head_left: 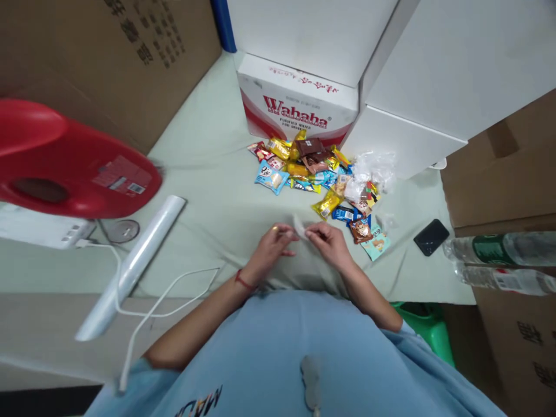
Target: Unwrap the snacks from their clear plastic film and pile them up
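As I look down from the head camera at my end, there's a table with a pale green cloth (217,214) spread right across the middle of the view, creased here and there. At the back, tall white panels (304,35) rise, and a white-and-red Wahaha purified water carton (299,110) stands against them. A big brown cardboard box (82,63) fills the upper left, more cardboard (516,179) lines the right, and a green plastic stool (432,330) peeks out below the cloth's near edge.

Now the clutter: right in front of the carton I've got a heap of wrapped snacks (297,171), yellow, brown, blue and red, with a crumpled clear bag (377,168) hiding some on its right side. Further right lies a black phone (431,237), near two clear plastic bottles (527,249). Over on the left, a large red jug (82,168) looms, and a white cable (152,314) crosses a long shiny roll (134,266).

And here's the action: a small whitish wrapper-like piece (298,225) is up between the hands, nearer me than the heap. The right hand (328,240) pinches it, thumb against finger; the left hand (273,246) has its fingertips at the other edge, but I can't tell whether they clamp it.
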`<move>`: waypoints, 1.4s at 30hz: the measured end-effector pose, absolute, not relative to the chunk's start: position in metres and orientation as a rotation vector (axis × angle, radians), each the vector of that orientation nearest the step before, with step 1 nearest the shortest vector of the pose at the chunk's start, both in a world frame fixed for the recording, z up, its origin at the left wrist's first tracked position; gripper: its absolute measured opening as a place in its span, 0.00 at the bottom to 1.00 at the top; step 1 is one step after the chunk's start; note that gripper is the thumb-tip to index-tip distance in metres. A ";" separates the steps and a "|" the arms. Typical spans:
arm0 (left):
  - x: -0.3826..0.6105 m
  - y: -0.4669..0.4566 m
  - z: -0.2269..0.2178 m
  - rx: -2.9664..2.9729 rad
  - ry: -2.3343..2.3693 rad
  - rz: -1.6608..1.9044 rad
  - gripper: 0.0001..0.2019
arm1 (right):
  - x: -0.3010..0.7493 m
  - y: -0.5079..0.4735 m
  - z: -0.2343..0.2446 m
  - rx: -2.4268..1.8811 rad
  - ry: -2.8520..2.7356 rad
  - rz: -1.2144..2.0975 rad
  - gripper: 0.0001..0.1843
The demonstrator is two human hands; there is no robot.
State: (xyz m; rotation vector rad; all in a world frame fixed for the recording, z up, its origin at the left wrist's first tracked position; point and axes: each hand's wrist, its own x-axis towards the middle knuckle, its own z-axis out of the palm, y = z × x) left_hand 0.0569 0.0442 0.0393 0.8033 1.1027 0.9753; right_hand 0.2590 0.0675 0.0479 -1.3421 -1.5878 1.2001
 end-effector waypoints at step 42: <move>0.049 0.050 0.001 0.494 1.116 0.986 0.23 | 0.275 0.069 0.029 -1.347 -0.717 1.530 0.24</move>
